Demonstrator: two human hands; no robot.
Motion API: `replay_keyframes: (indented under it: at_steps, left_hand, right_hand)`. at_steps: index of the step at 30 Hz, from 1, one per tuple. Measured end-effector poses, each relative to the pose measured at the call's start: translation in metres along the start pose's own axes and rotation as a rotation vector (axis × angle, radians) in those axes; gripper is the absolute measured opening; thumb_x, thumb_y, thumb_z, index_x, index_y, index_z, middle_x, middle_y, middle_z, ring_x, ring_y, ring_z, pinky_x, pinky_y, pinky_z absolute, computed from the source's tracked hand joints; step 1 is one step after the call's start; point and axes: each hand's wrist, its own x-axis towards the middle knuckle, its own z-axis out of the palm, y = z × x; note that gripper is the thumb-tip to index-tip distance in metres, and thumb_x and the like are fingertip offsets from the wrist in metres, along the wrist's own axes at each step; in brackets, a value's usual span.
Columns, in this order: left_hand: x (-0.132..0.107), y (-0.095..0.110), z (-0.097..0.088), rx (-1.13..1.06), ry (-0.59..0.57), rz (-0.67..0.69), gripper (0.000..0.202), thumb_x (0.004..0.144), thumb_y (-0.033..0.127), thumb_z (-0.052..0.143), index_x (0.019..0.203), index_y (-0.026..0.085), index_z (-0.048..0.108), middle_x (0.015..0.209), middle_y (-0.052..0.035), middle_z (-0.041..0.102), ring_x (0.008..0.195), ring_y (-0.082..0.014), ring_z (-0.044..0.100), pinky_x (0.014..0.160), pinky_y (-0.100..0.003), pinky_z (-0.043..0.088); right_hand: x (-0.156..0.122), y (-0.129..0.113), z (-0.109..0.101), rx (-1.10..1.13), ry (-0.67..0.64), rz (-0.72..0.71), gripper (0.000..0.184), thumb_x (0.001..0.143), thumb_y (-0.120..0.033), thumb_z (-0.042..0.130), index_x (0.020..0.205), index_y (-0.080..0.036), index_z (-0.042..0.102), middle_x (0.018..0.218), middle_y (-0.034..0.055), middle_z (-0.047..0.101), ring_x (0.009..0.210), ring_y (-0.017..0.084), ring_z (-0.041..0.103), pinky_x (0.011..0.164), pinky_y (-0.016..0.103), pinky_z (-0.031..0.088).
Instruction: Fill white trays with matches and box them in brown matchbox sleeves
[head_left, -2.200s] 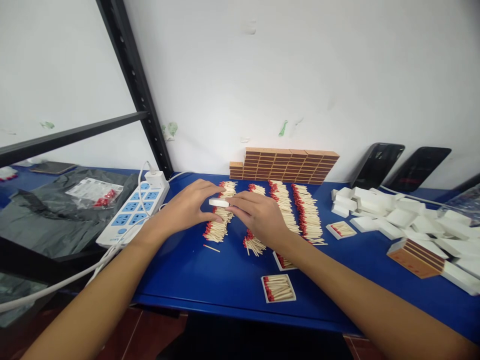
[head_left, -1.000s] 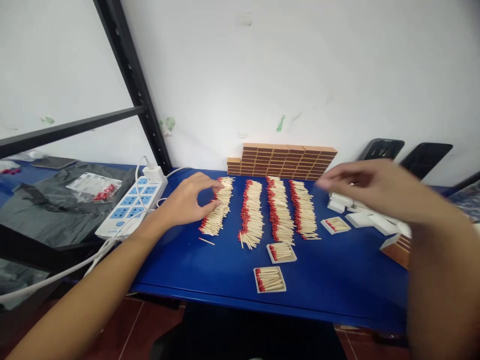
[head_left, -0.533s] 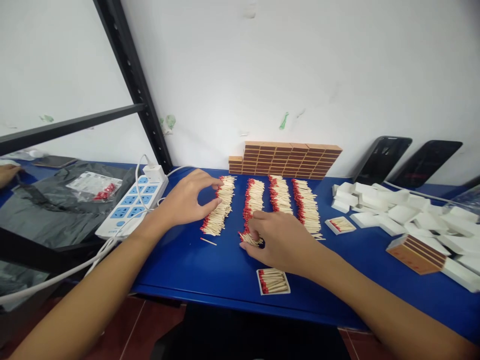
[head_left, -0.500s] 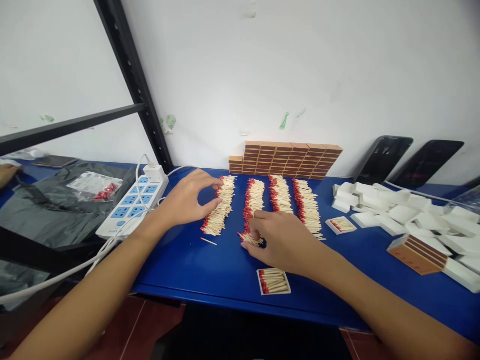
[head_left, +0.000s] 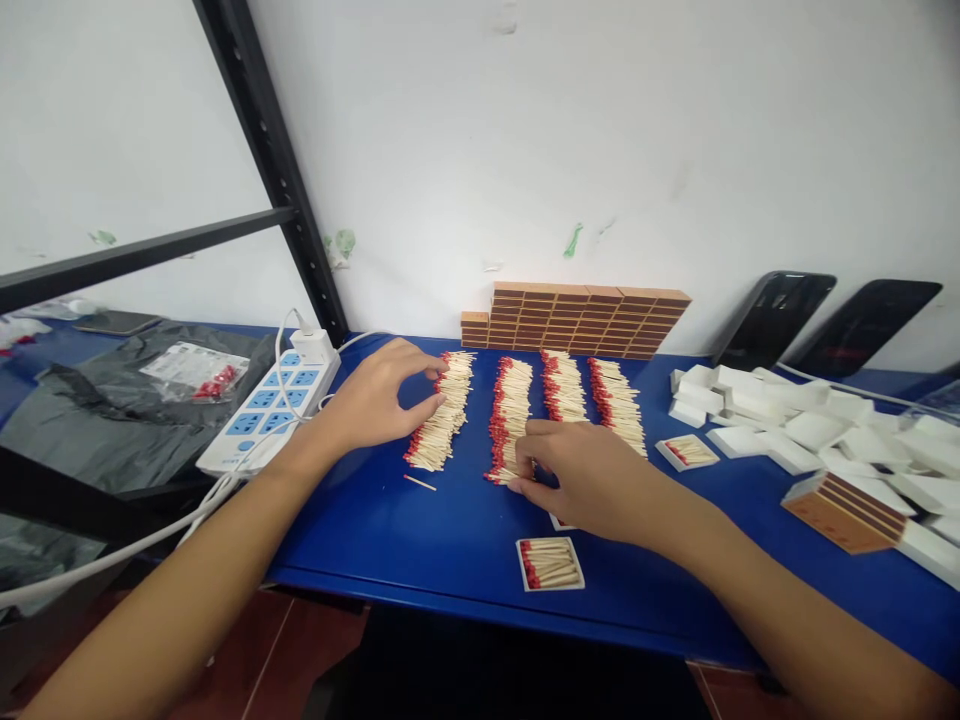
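Red-tipped matchsticks lie in several rows on the blue table. My left hand [head_left: 382,395] is beside the leftmost row of matchsticks [head_left: 442,415], its thumb and fingers apart and holding nothing. At the near end of the second row [head_left: 511,405], my right hand [head_left: 574,470] pinches some matchsticks [head_left: 510,477] between thumb and fingertips; how many is hidden. Below that hand sits a white matchbox tray [head_left: 550,565] filled with matches. A second tray [head_left: 561,523] shows only its edge under the right hand. One loose match [head_left: 420,483] lies near the left row.
Stacked matchboxes [head_left: 585,320] stand against the wall. A pile of white trays [head_left: 817,420], a part-filled tray [head_left: 686,452] and a matchbox block [head_left: 846,510] are on the right. Two phones [head_left: 776,320] lean behind. A power strip [head_left: 274,400] with cables is left.
My right hand has shifted slightly right, and the matches at the second row's near end are drawn closer into it. A tray edge now shows beneath it. The left hand stays put.
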Motion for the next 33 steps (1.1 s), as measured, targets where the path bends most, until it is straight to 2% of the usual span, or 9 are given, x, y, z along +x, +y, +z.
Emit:
replay_keyframes:
  at_steps: [4, 7, 10, 15, 20, 26, 30, 33]
  left_hand:
    - [0.001, 0.007, 0.002, -0.029, 0.068, 0.033, 0.02, 0.094, 0.031, 0.064, 0.109, 0.022, 0.072, 0.1, -0.0053, 0.075, 0.098, -0.0237, 0.066, 0.091, -0.044, 0.055]
    - [0.0, 0.013, 0.006, -0.07, 0.134, 0.094, 0.016, 0.094, 0.031, 0.063, 0.105, 0.022, 0.072, 0.095, -0.0046, 0.075, 0.095, -0.023, 0.065, 0.09, -0.044, 0.055]
    - [0.0, 0.014, 0.007, -0.07, 0.132, 0.104, 0.016, 0.094, 0.029, 0.064, 0.105, 0.021, 0.072, 0.094, -0.0049, 0.075, 0.094, -0.0227, 0.064, 0.088, -0.043, 0.054]
    - [0.001, 0.012, 0.001, -0.036, 0.146, 0.071, 0.014, 0.093, 0.028, 0.065, 0.103, 0.021, 0.072, 0.091, -0.0042, 0.073, 0.091, -0.0221, 0.064, 0.089, -0.042, 0.052]
    - [0.002, 0.013, 0.0, -0.046, 0.132, 0.059, 0.014, 0.093, 0.029, 0.065, 0.103, 0.022, 0.072, 0.092, -0.004, 0.074, 0.093, -0.0225, 0.064, 0.09, -0.042, 0.052]
    - [0.001, 0.012, 0.002, -0.047, 0.112, 0.055, 0.016, 0.092, 0.028, 0.066, 0.105, 0.021, 0.073, 0.093, -0.0049, 0.073, 0.094, -0.0229, 0.064, 0.091, -0.042, 0.053]
    - [0.001, 0.011, 0.003, -0.053, 0.129, 0.067, 0.016, 0.091, 0.026, 0.068, 0.105, 0.02, 0.074, 0.091, -0.0045, 0.073, 0.093, -0.0223, 0.063, 0.089, -0.041, 0.053]
    - [0.001, 0.01, 0.004, -0.054, 0.132, 0.069, 0.016, 0.091, 0.025, 0.068, 0.104, 0.019, 0.074, 0.092, -0.0052, 0.073, 0.093, -0.0224, 0.063, 0.089, -0.04, 0.053]
  right_hand:
    - [0.0, 0.005, -0.004, -0.021, 0.015, 0.004, 0.022, 0.094, -0.027, 0.072, 0.075, -0.022, 0.061, 0.082, 0.0007, 0.068, 0.071, 0.017, 0.06, 0.062, 0.031, 0.039]
    - [0.0, 0.009, -0.003, -0.012, 0.013, -0.022, 0.019, 0.093, -0.022, 0.073, 0.077, -0.022, 0.062, 0.083, 0.0004, 0.068, 0.071, 0.016, 0.059, 0.062, 0.03, 0.038]
    - [0.0, 0.011, -0.003, 0.005, 0.005, -0.029, 0.016, 0.093, -0.019, 0.072, 0.078, -0.022, 0.066, 0.084, 0.0006, 0.068, 0.072, 0.015, 0.06, 0.063, 0.029, 0.04]
    - [-0.003, 0.015, -0.011, 0.042, 0.015, -0.01, 0.018, 0.095, -0.023, 0.069, 0.077, -0.022, 0.067, 0.084, 0.0023, 0.069, 0.071, 0.016, 0.061, 0.062, 0.029, 0.041]
    - [-0.019, 0.031, -0.028, 0.114, -0.123, -0.011, 0.007, 0.086, -0.03, 0.077, 0.088, -0.028, 0.071, 0.09, -0.0006, 0.072, 0.078, 0.018, 0.065, 0.065, 0.028, 0.047]
    - [-0.031, 0.042, -0.034, 0.112, -0.231, 0.078, 0.032, 0.068, -0.032, 0.089, 0.094, -0.029, 0.072, 0.101, -0.0004, 0.073, 0.083, 0.02, 0.067, 0.062, 0.029, 0.047]
    - [-0.028, 0.036, -0.035, 0.107, -0.309, 0.099, 0.026, 0.072, -0.036, 0.083, 0.093, -0.027, 0.07, 0.101, 0.0005, 0.071, 0.084, 0.021, 0.066, 0.061, 0.03, 0.046]
    - [-0.024, 0.031, -0.038, 0.124, -0.261, 0.061, 0.019, 0.079, -0.036, 0.077, 0.093, -0.025, 0.069, 0.103, 0.0019, 0.07, 0.083, 0.019, 0.064, 0.066, 0.031, 0.047]
